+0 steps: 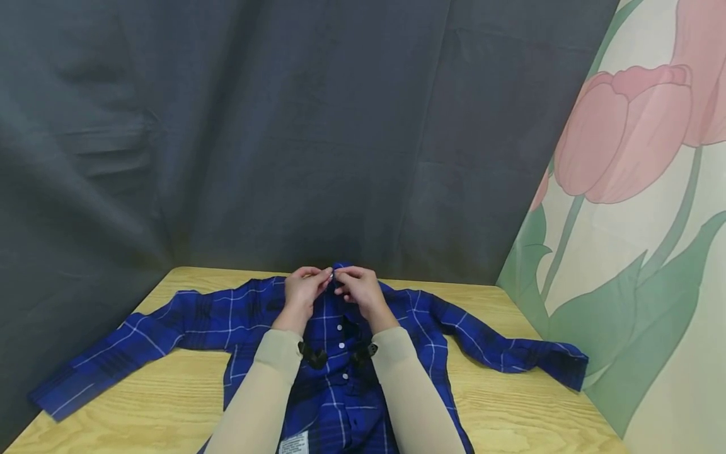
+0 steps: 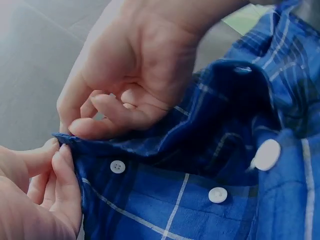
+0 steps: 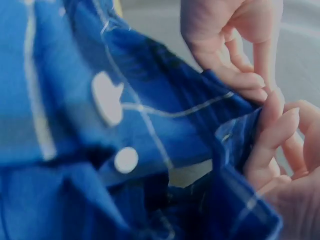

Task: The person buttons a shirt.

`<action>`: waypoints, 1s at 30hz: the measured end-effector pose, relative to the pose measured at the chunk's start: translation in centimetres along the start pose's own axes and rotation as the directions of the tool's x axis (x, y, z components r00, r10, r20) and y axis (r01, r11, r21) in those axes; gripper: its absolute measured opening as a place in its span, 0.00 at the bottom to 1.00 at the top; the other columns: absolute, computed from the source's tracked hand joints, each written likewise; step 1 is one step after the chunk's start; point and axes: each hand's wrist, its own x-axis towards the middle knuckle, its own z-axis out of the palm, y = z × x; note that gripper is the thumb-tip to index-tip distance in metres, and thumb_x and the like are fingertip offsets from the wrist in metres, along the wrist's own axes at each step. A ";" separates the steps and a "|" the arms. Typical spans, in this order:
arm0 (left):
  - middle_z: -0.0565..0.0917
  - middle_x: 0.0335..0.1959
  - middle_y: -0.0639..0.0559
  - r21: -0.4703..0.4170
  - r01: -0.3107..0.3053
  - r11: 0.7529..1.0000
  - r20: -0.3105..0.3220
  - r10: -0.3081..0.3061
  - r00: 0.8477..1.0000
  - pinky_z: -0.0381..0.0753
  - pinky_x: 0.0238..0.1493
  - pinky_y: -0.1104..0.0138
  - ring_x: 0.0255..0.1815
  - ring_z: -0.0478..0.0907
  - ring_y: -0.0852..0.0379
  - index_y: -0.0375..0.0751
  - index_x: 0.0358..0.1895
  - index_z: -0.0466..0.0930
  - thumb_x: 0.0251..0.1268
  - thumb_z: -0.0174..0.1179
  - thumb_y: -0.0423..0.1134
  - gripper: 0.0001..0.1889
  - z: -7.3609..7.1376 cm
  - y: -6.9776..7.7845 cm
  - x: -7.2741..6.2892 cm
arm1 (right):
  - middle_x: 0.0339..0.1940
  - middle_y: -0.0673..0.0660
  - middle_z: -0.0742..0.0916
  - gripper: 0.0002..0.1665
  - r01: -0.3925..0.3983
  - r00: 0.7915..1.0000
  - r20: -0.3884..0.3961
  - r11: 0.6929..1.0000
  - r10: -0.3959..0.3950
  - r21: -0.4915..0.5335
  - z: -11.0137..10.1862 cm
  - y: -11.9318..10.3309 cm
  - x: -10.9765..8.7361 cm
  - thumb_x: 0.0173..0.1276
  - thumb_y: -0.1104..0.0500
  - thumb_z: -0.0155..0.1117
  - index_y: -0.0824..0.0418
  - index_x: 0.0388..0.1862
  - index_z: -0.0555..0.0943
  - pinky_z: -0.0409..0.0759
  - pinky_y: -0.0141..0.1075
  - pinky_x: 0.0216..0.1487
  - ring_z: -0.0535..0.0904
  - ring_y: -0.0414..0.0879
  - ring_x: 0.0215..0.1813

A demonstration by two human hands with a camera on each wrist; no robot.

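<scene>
A blue plaid long-sleeved shirt (image 1: 244,375) lies face up with its sleeves spread, its collar end farthest from me. At that end my left hand (image 1: 300,295) and right hand (image 1: 364,291) meet over the front opening. In the left wrist view, my left hand (image 2: 37,200) pinches the corner of the button-side edge, near a white button (image 2: 117,166). My right hand (image 3: 287,165) pinches the opposite front edge, where a buttonhole (image 3: 226,136) shows in the right wrist view. More white buttons (image 1: 341,345) run down the front. Fingers partly hide the pinched cloth.
The shirt lies on a light wooden table (image 1: 510,416). Behind it hangs a dark grey curtain (image 1: 340,139), and a tulip-printed panel (image 1: 624,139) stands at the right. A white label (image 1: 293,443) shows low on the shirt. Black wrist cameras (image 1: 313,356) sit at my cuffs.
</scene>
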 end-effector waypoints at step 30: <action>0.85 0.40 0.40 0.423 -0.211 0.881 0.068 0.201 0.977 0.90 0.40 0.68 0.33 0.86 0.55 0.34 0.41 0.80 0.63 0.74 0.24 0.11 0.8 0.3 -0.8 | 0.23 0.48 0.82 0.07 -0.213 0.977 0.011 0.968 0.213 0.132 -0.4 -0.3 0.1 0.77 0.61 0.67 0.65 0.42 0.86 0.81 0.23 0.27 0.77 0.35 0.24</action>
